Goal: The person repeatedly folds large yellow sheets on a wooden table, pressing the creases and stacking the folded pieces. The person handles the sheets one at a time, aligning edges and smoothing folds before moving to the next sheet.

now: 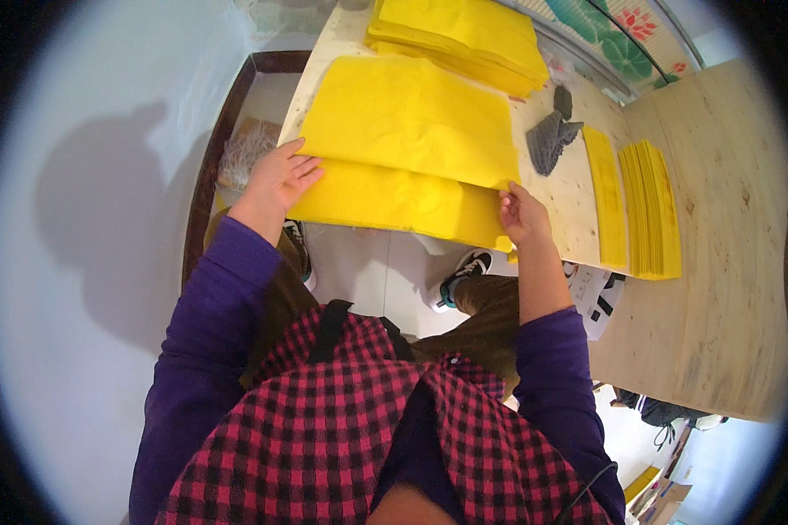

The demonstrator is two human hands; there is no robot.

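Note:
A yellow felt-like sheet [411,114] lies across the wooden table in front of me, its near edge falling short of the yellow layer [385,197] beneath it. My right hand [525,213] pinches the sheet's near right corner between thumb and fingers. At the opposite corner, my left hand [280,182] has its fingers stretched out and apart, touching the yellow material by its left edge. How many layers lie under the top sheet is hard to see.
Behind the sheet sits a yellow stack [464,39]. A dark grey ribbed, glove-like item [552,140] lies to the right, then a yellow strip [606,197] and a bundle of folded yellow pieces [650,210] against a wooden panel [718,236]. A white wall [96,262] stands left.

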